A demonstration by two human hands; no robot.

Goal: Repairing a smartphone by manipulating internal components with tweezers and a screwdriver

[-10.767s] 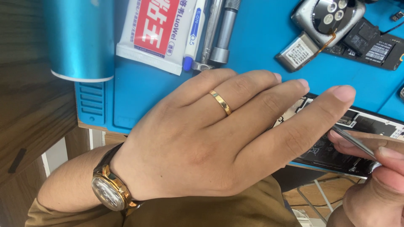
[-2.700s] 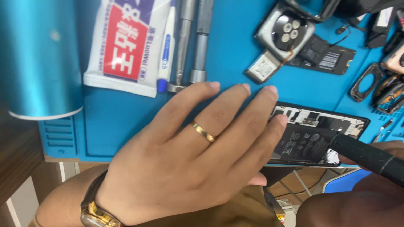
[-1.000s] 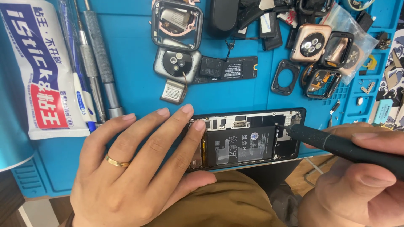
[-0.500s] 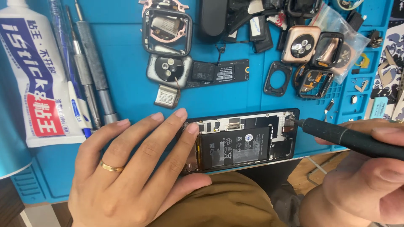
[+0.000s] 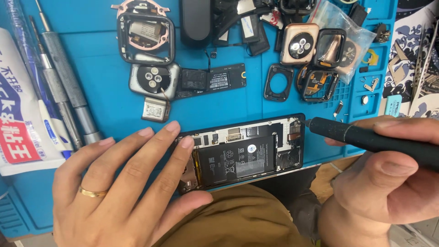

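blue work mat (image 5: 256, 98), wooden bench edge (image 5: 327, 176)

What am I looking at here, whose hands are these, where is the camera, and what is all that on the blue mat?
There is no machine: a person works bare-handed, and the single picture comes from a camera on their head, looking down. The left hand, wearing a gold ring, presses flat on one end of an opened black smartphone with its battery exposed. The right hand holds a slim black powered screwdriver, its tip at the phone's upper corner. Both lie over a blue rubber work mat. Farther back sit silver smartwatch bodies, black watch frames, grey metal screwdriver handles and a white tube with red print.
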